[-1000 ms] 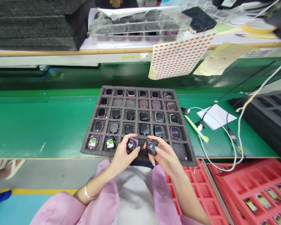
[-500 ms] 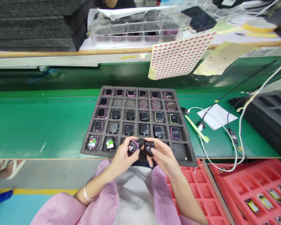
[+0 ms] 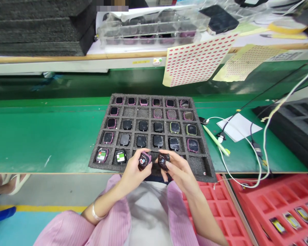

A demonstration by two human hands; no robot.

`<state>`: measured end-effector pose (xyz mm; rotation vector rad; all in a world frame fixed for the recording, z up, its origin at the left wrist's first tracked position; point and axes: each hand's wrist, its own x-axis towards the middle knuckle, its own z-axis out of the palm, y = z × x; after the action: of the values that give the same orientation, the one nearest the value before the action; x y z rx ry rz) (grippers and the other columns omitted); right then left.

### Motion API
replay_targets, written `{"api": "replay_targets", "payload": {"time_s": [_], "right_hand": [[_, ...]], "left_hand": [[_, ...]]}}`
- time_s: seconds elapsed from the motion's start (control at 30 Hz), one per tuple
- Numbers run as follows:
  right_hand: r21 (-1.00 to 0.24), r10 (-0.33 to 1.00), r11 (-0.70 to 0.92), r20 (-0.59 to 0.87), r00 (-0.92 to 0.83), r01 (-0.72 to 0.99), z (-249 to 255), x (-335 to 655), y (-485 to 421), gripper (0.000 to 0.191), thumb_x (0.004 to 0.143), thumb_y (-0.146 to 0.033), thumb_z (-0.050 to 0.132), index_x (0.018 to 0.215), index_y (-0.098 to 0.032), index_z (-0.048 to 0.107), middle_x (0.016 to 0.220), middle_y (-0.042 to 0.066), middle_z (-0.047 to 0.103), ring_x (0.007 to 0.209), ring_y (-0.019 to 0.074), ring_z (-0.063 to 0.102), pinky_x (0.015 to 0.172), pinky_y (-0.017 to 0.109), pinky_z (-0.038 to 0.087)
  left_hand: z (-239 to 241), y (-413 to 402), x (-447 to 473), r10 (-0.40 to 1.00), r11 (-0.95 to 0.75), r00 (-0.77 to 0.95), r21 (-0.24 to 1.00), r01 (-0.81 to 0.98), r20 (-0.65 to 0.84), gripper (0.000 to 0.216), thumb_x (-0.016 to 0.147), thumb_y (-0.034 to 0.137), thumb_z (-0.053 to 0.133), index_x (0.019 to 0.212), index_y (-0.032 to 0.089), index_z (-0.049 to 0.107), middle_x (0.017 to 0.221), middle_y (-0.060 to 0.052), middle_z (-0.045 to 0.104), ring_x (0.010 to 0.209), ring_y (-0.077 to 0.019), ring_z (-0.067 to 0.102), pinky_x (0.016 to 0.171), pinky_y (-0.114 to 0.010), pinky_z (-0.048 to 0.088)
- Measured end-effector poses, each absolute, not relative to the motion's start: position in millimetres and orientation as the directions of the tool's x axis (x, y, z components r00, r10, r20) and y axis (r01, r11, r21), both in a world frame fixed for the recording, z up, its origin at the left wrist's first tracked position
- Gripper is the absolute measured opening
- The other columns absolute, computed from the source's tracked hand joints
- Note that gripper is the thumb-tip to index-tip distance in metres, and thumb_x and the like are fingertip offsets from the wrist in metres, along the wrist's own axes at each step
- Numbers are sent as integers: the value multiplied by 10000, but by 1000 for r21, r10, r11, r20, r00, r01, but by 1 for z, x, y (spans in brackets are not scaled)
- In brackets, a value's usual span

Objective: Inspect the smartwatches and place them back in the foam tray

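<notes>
My left hand (image 3: 133, 171) is closed around a purple-cased smartwatch body (image 3: 144, 160) with a lit screen. My right hand (image 3: 178, 171) grips a dark smartwatch body (image 3: 163, 160), also lit. Both watches are held side by side, nearly touching, just above the near edge of a black foam tray (image 3: 201, 155). The tray's cells hold several watch bodies, mostly dark-screened. Two of them, a purple lit watch (image 3: 102, 155) and a black lit watch (image 3: 120, 156), show lit screens at the near left.
The tray lies on a green conveyor belt (image 3: 41, 136). A white cable (image 3: 246, 160), a green pen (image 3: 215, 140) and a white paper (image 3: 238, 126) lie to the right. Red trays (image 3: 267, 201) sit lower right. Red-dotted sticker sheets (image 3: 195, 61) hang from the far shelf.
Both hands drew the two watches closer together, and the right-hand watch tilted up slightly. The tray and the rest stayed put.
</notes>
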<state>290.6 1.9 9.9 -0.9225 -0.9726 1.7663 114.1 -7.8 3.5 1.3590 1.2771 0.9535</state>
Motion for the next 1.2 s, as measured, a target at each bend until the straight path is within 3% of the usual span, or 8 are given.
{"api": "replay_targets", "payload": {"time_s": [1.2], "right_hand": [[-902, 930, -262, -142, -339, -342, 11, 290, -1, 320, 825, -310, 668, 1135, -239, 636, 949, 62, 612, 522, 110, 543, 415, 228, 436]], "left_hand": [[6, -12, 111, 987, 13, 155, 980, 197, -44, 409, 817, 157, 562, 1204, 235, 457, 1056, -17, 579, 910, -153, 569, 814, -259, 446]]}}
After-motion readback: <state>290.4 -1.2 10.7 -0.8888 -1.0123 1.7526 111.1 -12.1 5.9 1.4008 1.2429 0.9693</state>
